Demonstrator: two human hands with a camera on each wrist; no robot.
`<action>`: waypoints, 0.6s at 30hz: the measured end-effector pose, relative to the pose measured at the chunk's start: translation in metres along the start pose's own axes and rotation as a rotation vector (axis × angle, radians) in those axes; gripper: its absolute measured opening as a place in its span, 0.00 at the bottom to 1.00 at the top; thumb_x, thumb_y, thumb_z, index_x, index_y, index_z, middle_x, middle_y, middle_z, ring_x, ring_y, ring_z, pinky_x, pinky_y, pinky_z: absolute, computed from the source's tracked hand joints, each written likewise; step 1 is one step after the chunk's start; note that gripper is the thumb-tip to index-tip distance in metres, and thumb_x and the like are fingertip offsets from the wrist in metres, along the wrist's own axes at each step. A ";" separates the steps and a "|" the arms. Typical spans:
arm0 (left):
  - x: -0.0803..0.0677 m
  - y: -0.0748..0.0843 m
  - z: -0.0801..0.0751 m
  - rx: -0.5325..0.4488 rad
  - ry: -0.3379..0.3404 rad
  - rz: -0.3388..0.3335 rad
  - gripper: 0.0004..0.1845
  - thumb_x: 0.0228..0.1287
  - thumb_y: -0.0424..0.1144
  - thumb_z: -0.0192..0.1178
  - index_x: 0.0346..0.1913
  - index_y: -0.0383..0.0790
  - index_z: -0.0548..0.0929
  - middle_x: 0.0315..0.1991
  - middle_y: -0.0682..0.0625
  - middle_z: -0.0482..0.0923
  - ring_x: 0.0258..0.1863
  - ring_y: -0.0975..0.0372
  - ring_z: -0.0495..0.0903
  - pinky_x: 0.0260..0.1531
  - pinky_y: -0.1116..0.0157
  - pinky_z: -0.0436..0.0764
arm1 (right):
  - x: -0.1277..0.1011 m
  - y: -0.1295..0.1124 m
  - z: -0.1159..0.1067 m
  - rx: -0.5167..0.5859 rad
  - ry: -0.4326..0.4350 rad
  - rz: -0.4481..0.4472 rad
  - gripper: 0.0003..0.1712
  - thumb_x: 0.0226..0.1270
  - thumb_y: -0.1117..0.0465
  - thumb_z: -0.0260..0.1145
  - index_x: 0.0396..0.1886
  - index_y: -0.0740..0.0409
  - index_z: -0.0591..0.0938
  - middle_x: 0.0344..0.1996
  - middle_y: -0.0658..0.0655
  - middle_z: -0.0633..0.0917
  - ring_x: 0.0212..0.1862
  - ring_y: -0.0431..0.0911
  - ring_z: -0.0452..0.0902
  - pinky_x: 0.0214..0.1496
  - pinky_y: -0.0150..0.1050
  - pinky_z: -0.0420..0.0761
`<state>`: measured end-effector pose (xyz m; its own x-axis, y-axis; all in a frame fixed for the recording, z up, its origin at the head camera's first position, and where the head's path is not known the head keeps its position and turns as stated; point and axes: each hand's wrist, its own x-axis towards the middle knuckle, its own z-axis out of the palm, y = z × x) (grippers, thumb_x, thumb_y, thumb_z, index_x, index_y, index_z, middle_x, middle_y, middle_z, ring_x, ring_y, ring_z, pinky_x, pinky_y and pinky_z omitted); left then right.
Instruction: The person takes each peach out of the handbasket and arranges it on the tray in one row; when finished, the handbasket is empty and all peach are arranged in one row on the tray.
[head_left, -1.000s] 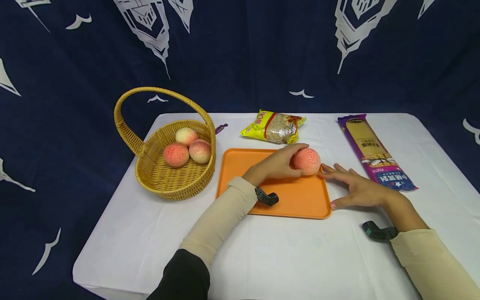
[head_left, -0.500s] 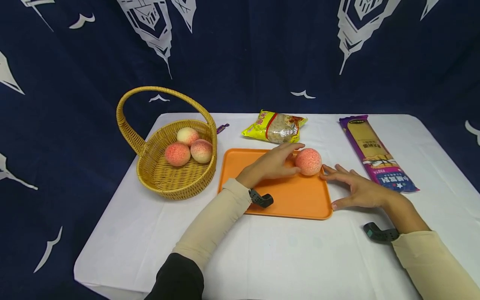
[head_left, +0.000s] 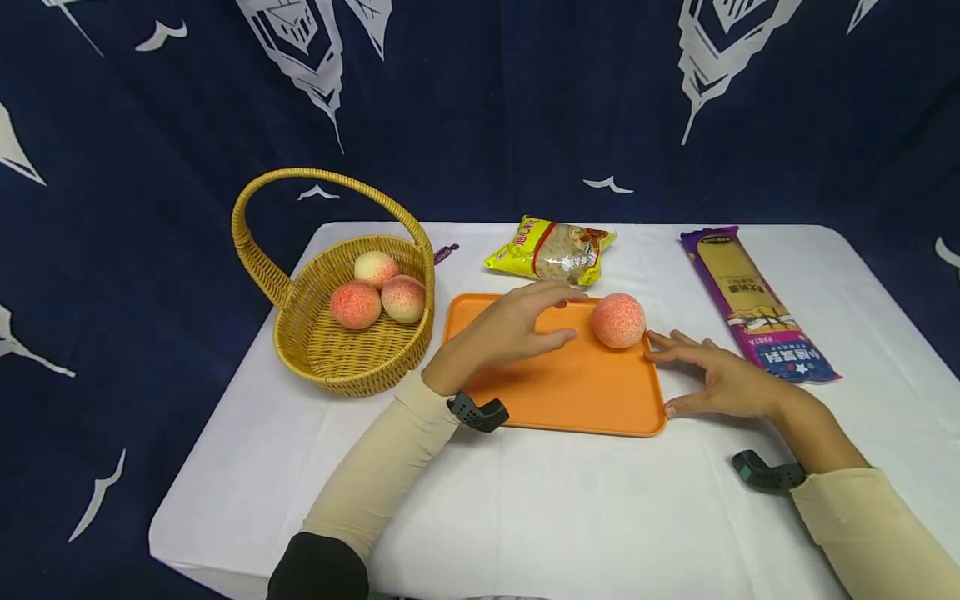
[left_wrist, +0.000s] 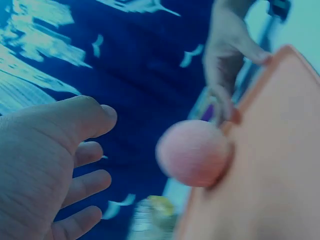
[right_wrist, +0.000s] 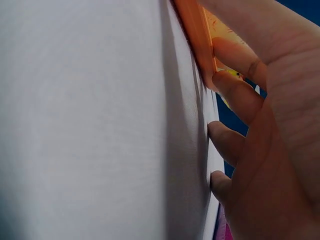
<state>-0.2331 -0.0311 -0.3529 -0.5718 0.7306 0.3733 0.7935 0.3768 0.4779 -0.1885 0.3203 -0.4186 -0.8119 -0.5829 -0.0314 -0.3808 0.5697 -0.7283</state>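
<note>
A single pink-red peach (head_left: 618,321) sits near the far right corner of the orange tray (head_left: 570,400). My left hand (head_left: 510,327) is over the tray's left half, fingers and thumb spread, holding nothing. In the left wrist view a gap separates that hand (left_wrist: 50,165) from the peach (left_wrist: 194,153). At the tray's right edge my right hand (head_left: 723,379) touches the rim with fingertips and thumb. The right wrist view has its fingers (right_wrist: 237,95) against the tray's outer side (right_wrist: 197,40), others on the white cloth.
Left of the tray stands a yellow wicker basket (head_left: 352,386) with a tall handle and three peaches (head_left: 356,304). A small purple-wrapped candy (head_left: 446,253) lies behind it. Beyond the tray is a yellow food bag (head_left: 555,251); a purple pasta packet (head_left: 757,304) lies at the right.
My left hand has let go of the peach and drawn back to the left, its fingers opening away from it. The peach stays on the tray, and my right hand keeps its place at the edge.
</note>
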 end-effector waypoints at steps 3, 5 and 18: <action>-0.014 0.007 -0.023 0.007 0.053 0.062 0.23 0.66 0.40 0.67 0.62 0.37 0.80 0.57 0.48 0.79 0.53 0.59 0.77 0.58 0.69 0.71 | 0.000 -0.001 0.000 -0.007 0.005 -0.006 0.37 0.54 0.53 0.81 0.64 0.50 0.79 0.76 0.63 0.61 0.76 0.71 0.39 0.70 0.71 0.28; -0.026 0.009 -0.041 0.008 0.072 0.072 0.22 0.66 0.39 0.68 0.61 0.35 0.81 0.55 0.47 0.81 0.52 0.58 0.78 0.57 0.67 0.73 | 0.000 0.000 0.000 -0.009 0.002 -0.004 0.37 0.54 0.53 0.81 0.65 0.50 0.79 0.76 0.63 0.61 0.76 0.71 0.39 0.70 0.70 0.28; -0.121 -0.014 -0.174 0.103 -0.032 -0.466 0.35 0.59 0.37 0.75 0.69 0.37 0.73 0.62 0.43 0.76 0.61 0.47 0.73 0.60 0.48 0.72 | -0.001 -0.002 0.000 0.010 -0.001 0.007 0.36 0.54 0.53 0.81 0.64 0.49 0.79 0.77 0.63 0.61 0.77 0.71 0.38 0.70 0.70 0.26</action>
<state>-0.2112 -0.2241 -0.2665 -0.8663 0.4868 0.1121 0.4713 0.7219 0.5067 -0.1870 0.3190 -0.4171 -0.8141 -0.5795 -0.0374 -0.3706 0.5680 -0.7349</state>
